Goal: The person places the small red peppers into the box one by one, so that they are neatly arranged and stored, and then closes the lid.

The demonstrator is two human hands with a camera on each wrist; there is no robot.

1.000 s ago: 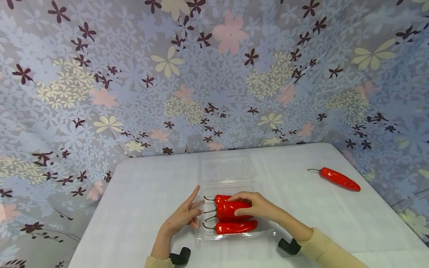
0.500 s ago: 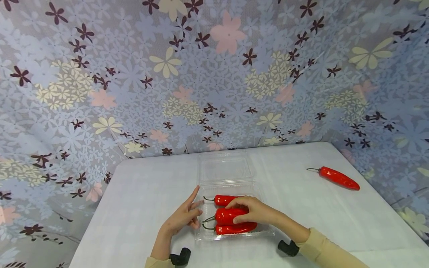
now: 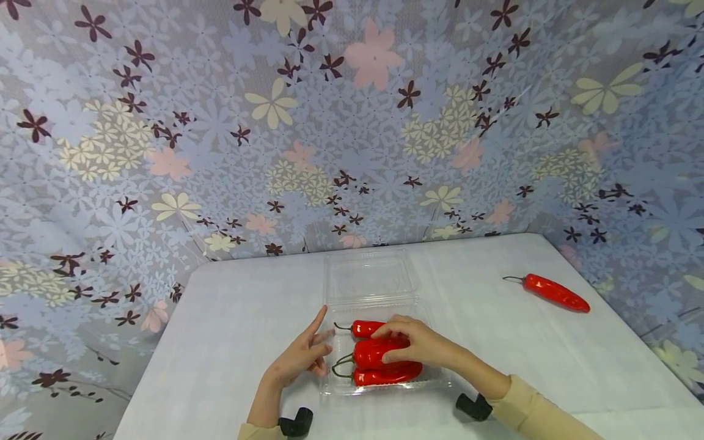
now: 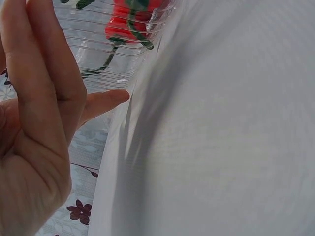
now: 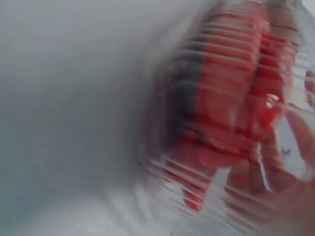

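Several glossy red peppers with green stems lie in a clear plastic clamshell box [image 3: 330, 386], its lid [image 3: 370, 278] laid back on the table. My right hand [image 3: 420, 342] reaches over the box and grips a middle pepper [image 3: 370, 352] between thumb and fingers. Behind it lies another pepper [image 3: 363, 329], partly covered by the fingers. The front pepper [image 3: 387, 374] lies along the near wall. My left hand [image 3: 299, 354] is at the box's left side, index finger extended; whether it touches the wall is unclear. The right wrist view is blurred, showing peppers [image 5: 229, 93] through the ribbed wall.
Another red pepper [image 3: 557, 293] lies apart on the right of the white-covered table [image 3: 242, 311]. A floral cloth [image 3: 352, 122] hangs behind the table. Black wrist-worn pieces sit near both wrists.
My right hand has brought the gripped pepper down and a little nearer, close against the front pepper. More of the back pepper came into view. The left hand has stayed in place.
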